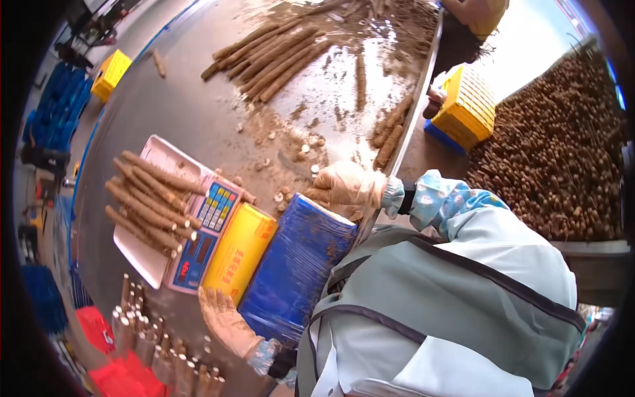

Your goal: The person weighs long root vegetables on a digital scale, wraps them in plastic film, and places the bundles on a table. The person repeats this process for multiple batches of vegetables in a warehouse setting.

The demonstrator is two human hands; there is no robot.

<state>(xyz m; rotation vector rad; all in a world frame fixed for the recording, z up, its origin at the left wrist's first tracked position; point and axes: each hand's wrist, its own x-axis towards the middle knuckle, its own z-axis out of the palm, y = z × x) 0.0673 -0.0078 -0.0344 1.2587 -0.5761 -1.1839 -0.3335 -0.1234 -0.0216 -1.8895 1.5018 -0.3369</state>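
Observation:
My left hand (225, 322), in a tan glove, has its fingers stretched out at the near end of a yellow package (239, 251) and the scale's edge. My gloved right hand (349, 188) is curled closed above the far end of a blue plastic-wrapped block (297, 264). A thin, dark, blade-like shape (294, 164) shows by its fingertips; whether the hand grips it I cannot tell. Left of the package stands a weighing scale (206, 228) with a keypad and a lit display. On its pale tray (142, 258) lies a pile of long brown yams (149, 198).
More yams (271, 59) lie at the far side of the metal table (178, 99), among soil and cut bits. Upright yam bundles (162, 351) and red bags (126, 374) stand near left. Yellow crates (466, 109), a large root pile (555, 145) and another person (473, 16) are right.

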